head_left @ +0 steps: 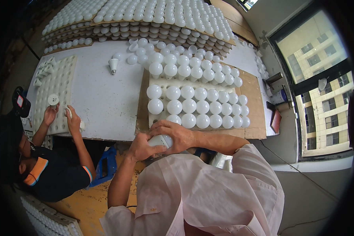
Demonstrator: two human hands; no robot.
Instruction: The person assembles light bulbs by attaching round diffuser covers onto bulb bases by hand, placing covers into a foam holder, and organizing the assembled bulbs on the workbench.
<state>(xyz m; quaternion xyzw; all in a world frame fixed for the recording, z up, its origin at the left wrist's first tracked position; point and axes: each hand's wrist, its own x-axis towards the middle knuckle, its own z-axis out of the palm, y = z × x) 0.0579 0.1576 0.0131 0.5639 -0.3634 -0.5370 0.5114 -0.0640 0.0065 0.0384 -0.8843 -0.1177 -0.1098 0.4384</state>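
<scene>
In front of my chest, close to the near table edge, both hands grip one white LED light bulb [158, 140]. My left hand [138, 146] closes round its body from the left, the thumb lying along its side. From the right, my right hand [177, 135] wraps over its rounded dome. Part of the bulb is hidden by my fingers. Just beyond my hands, rows of bulbs with white domes [188, 120] stand upright in a pale foam tray [152, 119]. Cardboard [251, 96] lies under that tray.
Loose white domes [132, 59] and a single bulb [113, 66] lie farther back. Stacked boards of domes [157, 15] fill the far side. At left, a co-worker [59, 173] handles a round white part [53, 100] over another foam tray [63, 78]. A window [322, 98] is at right.
</scene>
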